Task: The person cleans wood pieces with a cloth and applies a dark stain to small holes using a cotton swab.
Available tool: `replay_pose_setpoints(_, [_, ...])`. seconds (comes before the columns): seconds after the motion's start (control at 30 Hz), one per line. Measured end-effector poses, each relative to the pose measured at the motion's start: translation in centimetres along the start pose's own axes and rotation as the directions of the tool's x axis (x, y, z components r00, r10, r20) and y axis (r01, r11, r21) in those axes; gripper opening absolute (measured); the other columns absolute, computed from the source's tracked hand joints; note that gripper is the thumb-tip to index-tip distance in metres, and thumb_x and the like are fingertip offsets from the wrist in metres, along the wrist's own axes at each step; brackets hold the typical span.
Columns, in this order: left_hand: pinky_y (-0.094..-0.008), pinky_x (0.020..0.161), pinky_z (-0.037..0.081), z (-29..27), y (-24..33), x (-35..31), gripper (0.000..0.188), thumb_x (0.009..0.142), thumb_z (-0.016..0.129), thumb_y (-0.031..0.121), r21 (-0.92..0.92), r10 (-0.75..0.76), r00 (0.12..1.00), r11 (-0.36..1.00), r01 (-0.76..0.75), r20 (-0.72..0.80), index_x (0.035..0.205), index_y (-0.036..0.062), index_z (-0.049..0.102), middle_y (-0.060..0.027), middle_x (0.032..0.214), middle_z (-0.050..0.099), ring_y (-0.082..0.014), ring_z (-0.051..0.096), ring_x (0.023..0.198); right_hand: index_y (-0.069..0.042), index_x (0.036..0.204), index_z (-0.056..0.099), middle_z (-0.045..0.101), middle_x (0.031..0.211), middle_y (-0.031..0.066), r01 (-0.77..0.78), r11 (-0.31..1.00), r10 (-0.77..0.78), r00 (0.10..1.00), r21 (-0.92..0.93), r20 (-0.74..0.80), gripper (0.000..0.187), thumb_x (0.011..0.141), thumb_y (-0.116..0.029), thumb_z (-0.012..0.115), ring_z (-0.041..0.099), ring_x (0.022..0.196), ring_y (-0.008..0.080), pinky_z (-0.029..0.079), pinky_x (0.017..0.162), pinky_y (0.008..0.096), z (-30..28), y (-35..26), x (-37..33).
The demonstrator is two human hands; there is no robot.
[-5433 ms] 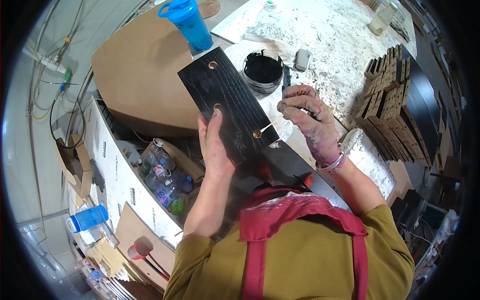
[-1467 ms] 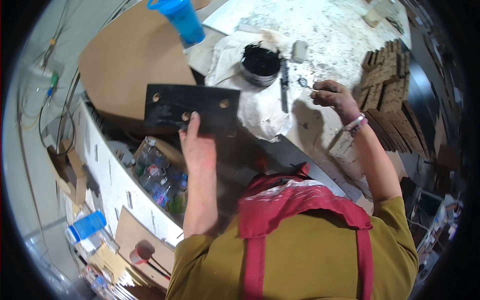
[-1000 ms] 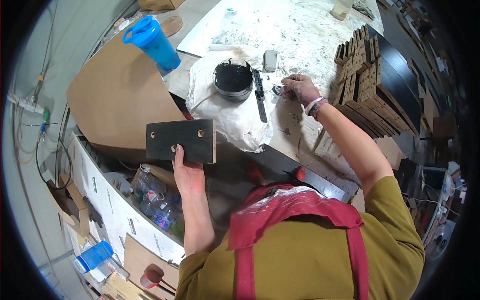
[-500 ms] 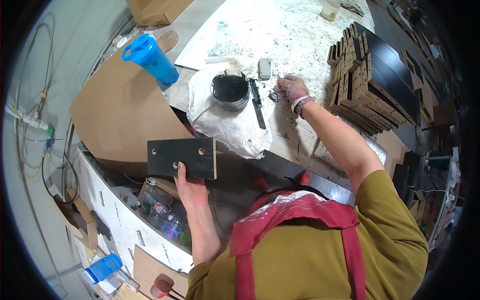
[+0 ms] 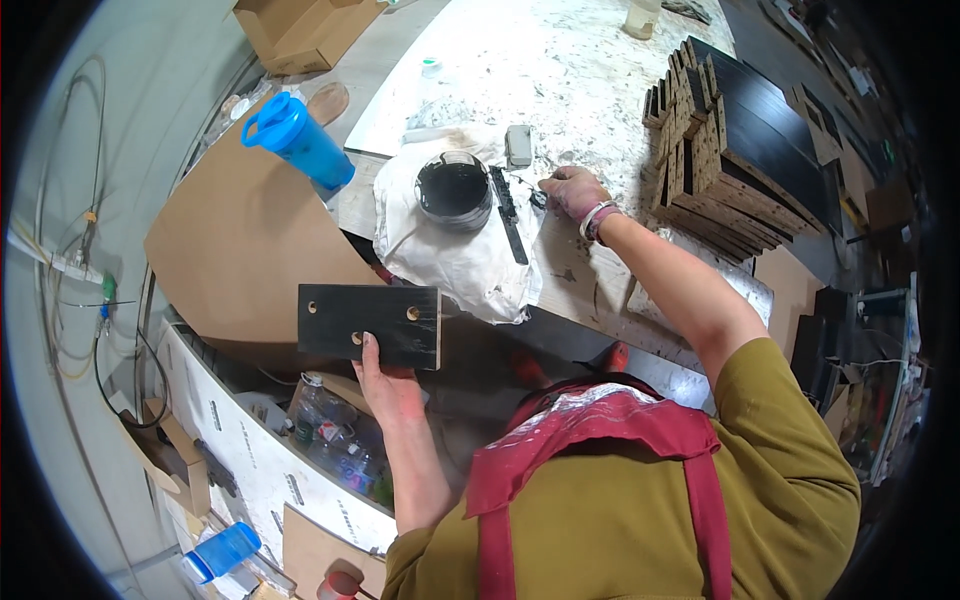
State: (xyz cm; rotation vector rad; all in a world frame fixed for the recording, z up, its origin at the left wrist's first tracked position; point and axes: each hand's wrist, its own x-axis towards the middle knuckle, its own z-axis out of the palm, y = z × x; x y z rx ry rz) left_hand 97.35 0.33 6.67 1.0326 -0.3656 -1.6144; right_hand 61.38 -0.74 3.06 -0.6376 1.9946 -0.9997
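Note:
My left hand [image 5: 388,388] grips a flat black board [image 5: 375,318] by its near edge, thumb on top beside one of its three round holes. The board is held up off the table, its right edge showing bare wood. Over the table my right hand [image 5: 577,194], stained and with bands at the wrist, has its fingers pressed together at a small black smeared lump [image 5: 539,198]. What lies between those fingers is too small to make out. Just left are a black-coated flat stick [image 5: 513,225] and a round tub of black paint [image 5: 455,190], both on a white cloth [image 5: 480,285].
A small grey block [image 5: 519,147] sits beyond the stick. Stacked black boards [image 5: 755,130] with raw edges stand at the right of the paint-spotted table [image 5: 540,70]. A blue bottle [image 5: 297,140] is at the left, near a brown panel [image 5: 235,240]. Plastic bottles [image 5: 335,435] fill a box below.
My right hand has moved left to the black lump, its fingers drawn closer together. My left hand still holds the board in nearly the same place. The view has shifted slightly.

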Motion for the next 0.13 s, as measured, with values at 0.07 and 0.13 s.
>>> replay_pose_setpoints(0.07, [-0.0386, 0.097, 0.046, 0.2, -0.1, -0.2, 0.039, 0.090, 0.061, 0.015, 0.015, 0.008, 1.000, 1.000, -0.008, 0.014, 0.126, 0.0134, 0.049, -0.0058, 0.124, 0.055, -0.0217, 0.054, 0.114, -0.005, 0.104, 0.066, 0.067, 0.087, 0.0144, 0.017, 0.994, -0.021, 0.999, -0.107, -0.033, 0.032, 0.085, -0.030, 0.063, 0.063, 0.078, 0.0206, 0.047, 0.076, 0.0321, -0.2, 0.6, 0.2])
replay_pose_setpoints(0.13, [-0.0388, 0.097, 0.045, 0.3, 0.1, -0.4, 0.040, 0.090, 0.061, 0.016, 0.032, 0.026, 0.999, 0.999, -0.027, 0.028, 0.127, 0.0138, 0.048, -0.0059, 0.126, 0.054, -0.0218, 0.053, 0.115, -0.006, 0.109, 0.066, 0.067, 0.092, 0.0180, -0.004, 0.991, 0.001, 1.000, -0.135, -0.023, 0.037, 0.084, -0.033, 0.065, 0.063, 0.083, 0.0221, 0.047, 0.080, 0.0324, -0.9, -0.4, -1.4])
